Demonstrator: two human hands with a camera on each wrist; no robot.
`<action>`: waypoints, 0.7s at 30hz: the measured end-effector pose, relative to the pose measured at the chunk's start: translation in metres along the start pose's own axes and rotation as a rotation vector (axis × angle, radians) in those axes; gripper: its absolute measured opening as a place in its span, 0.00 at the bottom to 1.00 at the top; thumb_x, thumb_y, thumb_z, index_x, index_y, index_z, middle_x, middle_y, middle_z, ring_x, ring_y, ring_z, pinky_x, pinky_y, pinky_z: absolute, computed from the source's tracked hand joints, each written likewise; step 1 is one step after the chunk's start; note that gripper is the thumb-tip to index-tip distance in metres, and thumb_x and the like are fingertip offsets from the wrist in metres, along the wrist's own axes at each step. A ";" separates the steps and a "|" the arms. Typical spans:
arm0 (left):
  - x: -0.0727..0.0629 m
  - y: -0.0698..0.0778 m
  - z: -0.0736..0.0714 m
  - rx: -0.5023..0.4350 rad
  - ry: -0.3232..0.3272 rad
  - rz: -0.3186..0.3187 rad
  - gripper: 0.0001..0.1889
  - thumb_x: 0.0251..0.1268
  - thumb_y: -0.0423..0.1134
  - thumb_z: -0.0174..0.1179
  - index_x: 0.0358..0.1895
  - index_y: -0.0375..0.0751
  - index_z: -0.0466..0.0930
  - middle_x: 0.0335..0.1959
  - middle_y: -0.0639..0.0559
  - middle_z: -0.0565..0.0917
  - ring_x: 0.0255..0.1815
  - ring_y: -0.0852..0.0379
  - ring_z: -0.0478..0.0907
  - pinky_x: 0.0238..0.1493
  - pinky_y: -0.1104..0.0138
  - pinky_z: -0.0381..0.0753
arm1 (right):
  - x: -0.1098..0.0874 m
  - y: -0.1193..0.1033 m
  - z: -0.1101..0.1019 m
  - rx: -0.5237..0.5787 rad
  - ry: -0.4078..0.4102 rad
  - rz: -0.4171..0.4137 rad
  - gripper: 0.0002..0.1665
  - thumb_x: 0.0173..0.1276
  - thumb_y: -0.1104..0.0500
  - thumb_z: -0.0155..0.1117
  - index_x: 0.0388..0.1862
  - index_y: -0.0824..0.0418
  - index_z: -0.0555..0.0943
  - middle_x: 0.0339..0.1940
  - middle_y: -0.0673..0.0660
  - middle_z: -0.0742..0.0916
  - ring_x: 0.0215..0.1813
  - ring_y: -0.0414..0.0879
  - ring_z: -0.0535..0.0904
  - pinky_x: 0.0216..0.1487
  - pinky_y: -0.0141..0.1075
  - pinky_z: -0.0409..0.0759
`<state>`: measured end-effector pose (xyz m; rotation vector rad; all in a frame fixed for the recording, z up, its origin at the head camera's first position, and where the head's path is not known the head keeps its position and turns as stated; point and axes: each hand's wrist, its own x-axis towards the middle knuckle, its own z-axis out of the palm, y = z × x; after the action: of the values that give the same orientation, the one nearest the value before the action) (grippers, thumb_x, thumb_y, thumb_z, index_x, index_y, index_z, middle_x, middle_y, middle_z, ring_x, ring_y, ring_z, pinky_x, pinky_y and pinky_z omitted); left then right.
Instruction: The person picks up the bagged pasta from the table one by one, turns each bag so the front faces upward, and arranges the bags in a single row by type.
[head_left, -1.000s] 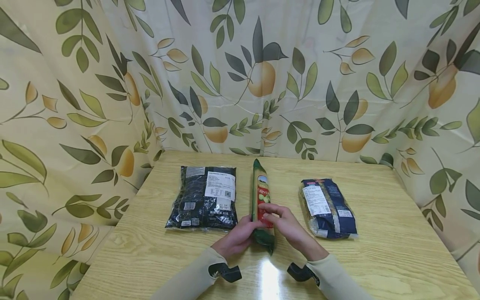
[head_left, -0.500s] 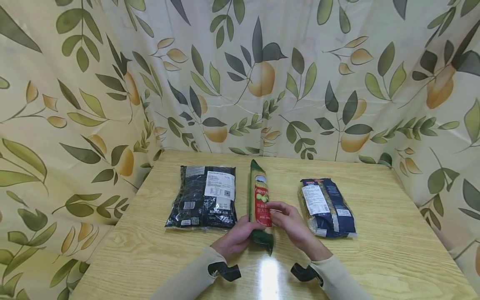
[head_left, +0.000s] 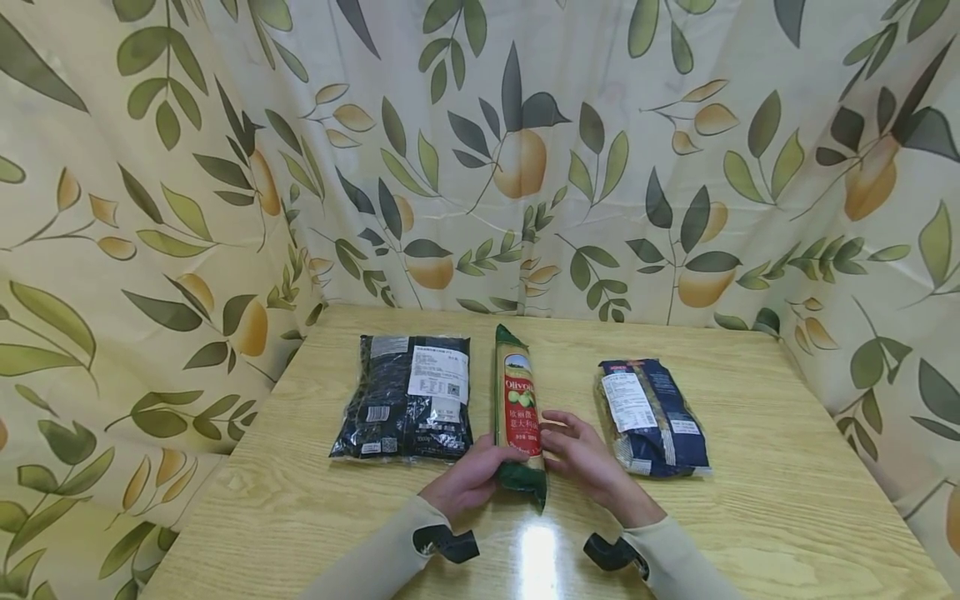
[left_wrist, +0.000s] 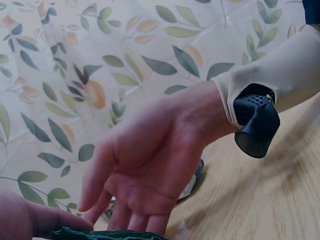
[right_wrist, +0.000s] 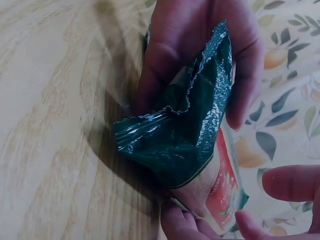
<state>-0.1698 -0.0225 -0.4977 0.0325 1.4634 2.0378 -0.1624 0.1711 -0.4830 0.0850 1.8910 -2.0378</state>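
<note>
A long pasta packet [head_left: 519,417] with green ends and a red "Olivo…" label lies lengthwise on the table between the hands. My left hand [head_left: 468,477] grips its near left side, the thumb over the top. In the right wrist view that left hand [right_wrist: 200,45] is around the crumpled green end of the packet [right_wrist: 185,135]. My right hand [head_left: 588,462] is at the packet's right side, thumb and index finger apart, lower fingers by its edge. The left wrist view shows the right hand's palm [left_wrist: 150,155] with fingers fairly straight; only the packet's green edge [left_wrist: 110,234] appears.
A dark plastic bag [head_left: 405,400] with white labels lies to the left on the wooden table [head_left: 285,517]. To the right is a navy bag [head_left: 655,417] with a white label. A leaf-and-fruit patterned curtain [head_left: 480,233] hangs behind and beside the table.
The packet has turned about its length and its far end has shifted left, so more of the red label faces up. My right hand has drawn off its top to the right side.
</note>
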 end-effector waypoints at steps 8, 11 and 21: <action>-0.002 0.000 -0.001 -0.031 0.015 -0.020 0.34 0.67 0.29 0.58 0.76 0.32 0.61 0.67 0.38 0.78 0.57 0.55 0.80 0.69 0.60 0.76 | 0.000 0.004 -0.002 0.036 -0.047 0.012 0.33 0.83 0.60 0.46 0.80 0.70 0.52 0.75 0.74 0.70 0.69 0.54 0.76 0.63 0.46 0.81; -0.003 -0.001 -0.001 -0.042 0.019 -0.028 0.34 0.67 0.29 0.58 0.76 0.32 0.61 0.67 0.38 0.78 0.57 0.55 0.81 0.69 0.60 0.77 | 0.000 0.006 -0.004 0.036 -0.038 0.012 0.33 0.83 0.59 0.46 0.80 0.70 0.52 0.75 0.75 0.69 0.68 0.52 0.78 0.62 0.45 0.82; -0.006 0.000 -0.002 -0.067 0.022 -0.041 0.30 0.68 0.30 0.59 0.73 0.30 0.66 0.62 0.41 0.82 0.51 0.58 0.83 0.55 0.69 0.83 | 0.001 0.010 -0.009 0.054 -0.094 0.018 0.36 0.84 0.57 0.46 0.81 0.71 0.49 0.74 0.72 0.74 0.63 0.45 0.81 0.64 0.44 0.82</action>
<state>-0.1656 -0.0275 -0.4967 -0.0475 1.3972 2.0590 -0.1626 0.1790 -0.4935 0.0199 1.7735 -2.0439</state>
